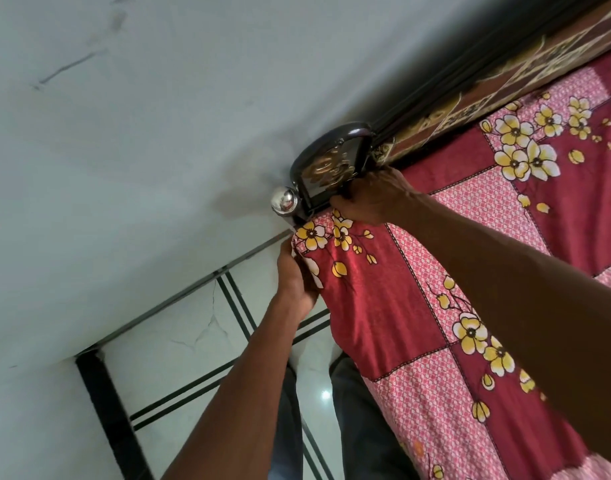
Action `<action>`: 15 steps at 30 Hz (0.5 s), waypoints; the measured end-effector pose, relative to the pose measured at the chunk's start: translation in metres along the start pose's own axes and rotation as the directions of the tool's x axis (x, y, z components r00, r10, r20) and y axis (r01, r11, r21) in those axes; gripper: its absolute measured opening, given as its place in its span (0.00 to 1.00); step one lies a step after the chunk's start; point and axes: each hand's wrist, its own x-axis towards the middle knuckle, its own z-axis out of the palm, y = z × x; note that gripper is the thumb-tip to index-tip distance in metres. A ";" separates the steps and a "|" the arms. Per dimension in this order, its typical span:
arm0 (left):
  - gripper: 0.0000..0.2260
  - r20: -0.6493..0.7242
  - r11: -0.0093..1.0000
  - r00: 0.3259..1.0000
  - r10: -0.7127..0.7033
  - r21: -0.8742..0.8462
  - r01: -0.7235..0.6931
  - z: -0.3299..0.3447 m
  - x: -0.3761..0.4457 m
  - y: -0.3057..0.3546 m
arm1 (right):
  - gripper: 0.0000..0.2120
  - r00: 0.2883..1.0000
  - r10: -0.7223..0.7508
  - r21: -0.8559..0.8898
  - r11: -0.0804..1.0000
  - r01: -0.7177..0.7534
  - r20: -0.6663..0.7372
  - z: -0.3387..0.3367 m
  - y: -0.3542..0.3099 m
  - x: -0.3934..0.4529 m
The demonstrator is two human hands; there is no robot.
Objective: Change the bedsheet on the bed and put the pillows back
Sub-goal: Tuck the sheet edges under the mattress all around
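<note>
A red and pink bedsheet (418, 306) printed with yellow flowers covers the bed at the right. At the mattress corner by the headboard, my left hand (293, 275) grips the sheet's hanging edge from the side. My right hand (373, 199) presses on top of the same corner, its fingers pushed into the gap against the dark headboard post (328, 168). No pillows are in view.
The headboard (470, 98), dark wood with a gold pattern, runs up to the right along a pale wall (141, 133). A chrome knob (284, 200) sits on the post. White floor tiles (193, 341) with black lines lie below, and my legs stand beside the bed.
</note>
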 end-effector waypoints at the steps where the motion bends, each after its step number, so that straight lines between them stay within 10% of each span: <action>1: 0.26 0.009 0.998 0.999 -0.042 -0.041 0.043 0.000 0.001 -0.005 | 0.26 1.000 0.017 0.016 1.000 -0.017 0.000 0.000 0.000 -0.001; 7: 0.23 -0.204 0.937 0.979 -0.014 0.340 0.084 -0.008 0.020 -0.014 | 0.33 0.990 0.062 0.033 0.998 -0.059 -0.123 0.020 -0.002 -0.005; 11: 0.17 -0.220 0.562 0.868 0.445 0.823 -0.079 -0.046 0.025 -0.004 | 0.14 0.899 0.116 0.243 0.970 -0.011 -0.423 0.041 -0.019 -0.030; 15: 0.18 -0.065 0.879 0.988 0.140 0.468 -0.094 -0.052 0.016 0.002 | 0.12 0.812 0.314 0.455 0.888 -0.067 -0.492 0.061 -0.047 -0.084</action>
